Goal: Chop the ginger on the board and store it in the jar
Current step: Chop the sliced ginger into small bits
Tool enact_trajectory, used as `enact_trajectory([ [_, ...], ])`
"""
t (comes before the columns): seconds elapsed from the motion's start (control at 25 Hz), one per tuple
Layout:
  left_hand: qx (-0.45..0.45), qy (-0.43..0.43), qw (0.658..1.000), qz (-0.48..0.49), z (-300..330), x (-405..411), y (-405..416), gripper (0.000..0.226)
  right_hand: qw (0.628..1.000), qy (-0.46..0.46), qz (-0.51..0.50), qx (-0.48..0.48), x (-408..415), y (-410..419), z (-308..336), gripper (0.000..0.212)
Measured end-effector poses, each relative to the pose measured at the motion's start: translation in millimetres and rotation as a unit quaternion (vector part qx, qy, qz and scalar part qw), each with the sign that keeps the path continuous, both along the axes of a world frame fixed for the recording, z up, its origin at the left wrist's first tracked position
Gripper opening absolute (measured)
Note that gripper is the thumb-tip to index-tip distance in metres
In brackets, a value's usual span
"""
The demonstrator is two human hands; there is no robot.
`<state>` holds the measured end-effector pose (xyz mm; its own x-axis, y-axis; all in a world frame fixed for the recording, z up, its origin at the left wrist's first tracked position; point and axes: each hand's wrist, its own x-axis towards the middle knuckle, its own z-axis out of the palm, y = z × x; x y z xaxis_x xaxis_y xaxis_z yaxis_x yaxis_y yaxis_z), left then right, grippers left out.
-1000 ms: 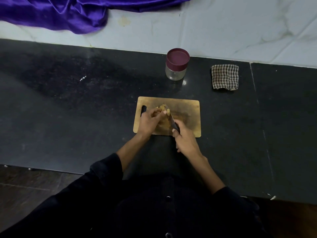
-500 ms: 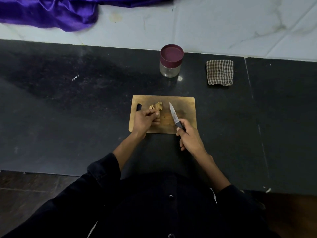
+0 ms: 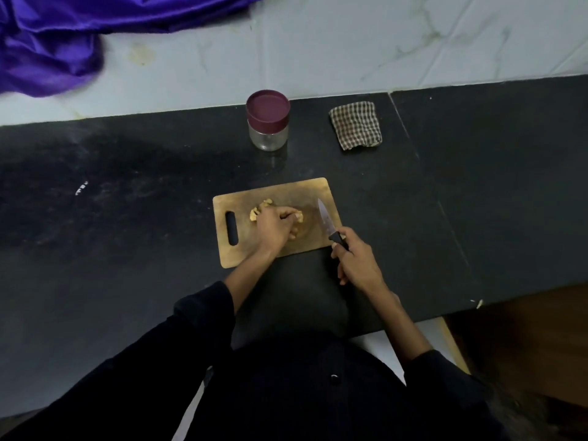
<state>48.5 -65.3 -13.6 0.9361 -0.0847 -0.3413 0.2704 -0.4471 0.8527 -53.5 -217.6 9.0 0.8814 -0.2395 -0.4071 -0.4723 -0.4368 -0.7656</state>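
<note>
A wide black stone desk [image 3: 127,192] fills the middle of the frame, with a pale marbled wall [image 3: 350,43] across the top and a crumpled purple satin cloth [image 3: 47,43] in the upper left. At the centre of the frame lies a rectangular wooden chopping board [image 3: 286,194] with a slot handle at its left end. The left hand [image 3: 275,227] rests on the board, its grip curled over pale yellow ginger pieces [image 3: 261,209]; more bits lie just left of the fingers. The right hand [image 3: 356,261], at the board's lower right corner, has its grip clamped on the black handle of a small steel-bladed knife [image 3: 324,218], blade pointing toward the top of the frame. Above the board stands a clear glass jar [image 3: 268,135], its maroon lid on, well apart from the ginger. To its right lies a folded brown checked cloth [image 3: 355,125].
</note>
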Motion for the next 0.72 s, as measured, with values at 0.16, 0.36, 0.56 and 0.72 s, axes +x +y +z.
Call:
enact_trajectory([
  [0.16, 0.042, -0.008, 0.999, -0.004, 0.3, 1.4, -6.5, 0.016, 1.000, 0.004, 0.029, 0.001, 7.1, -10.1, 1.7, 0.031],
  [0.36, 0.075, -0.045, 0.996, -0.001, 1.9, -6.5, -8.1, 0.027, 0.998, 0.009, 0.060, 0.009, 12.9, -13.8, 3.5, 0.034],
  [0.56, 0.095, -0.100, 0.990, -0.037, -0.5, -15.0, 0.2, 0.030, 0.997, 0.014, 0.078, 0.005, 9.2, -5.9, -2.1, 0.036],
  [0.72, 0.102, -0.101, 0.988, -0.061, -4.6, -12.0, -1.4, 0.034, 0.997, 0.014, 0.080, -0.012, 5.5, -3.1, -6.2, 0.032],
])
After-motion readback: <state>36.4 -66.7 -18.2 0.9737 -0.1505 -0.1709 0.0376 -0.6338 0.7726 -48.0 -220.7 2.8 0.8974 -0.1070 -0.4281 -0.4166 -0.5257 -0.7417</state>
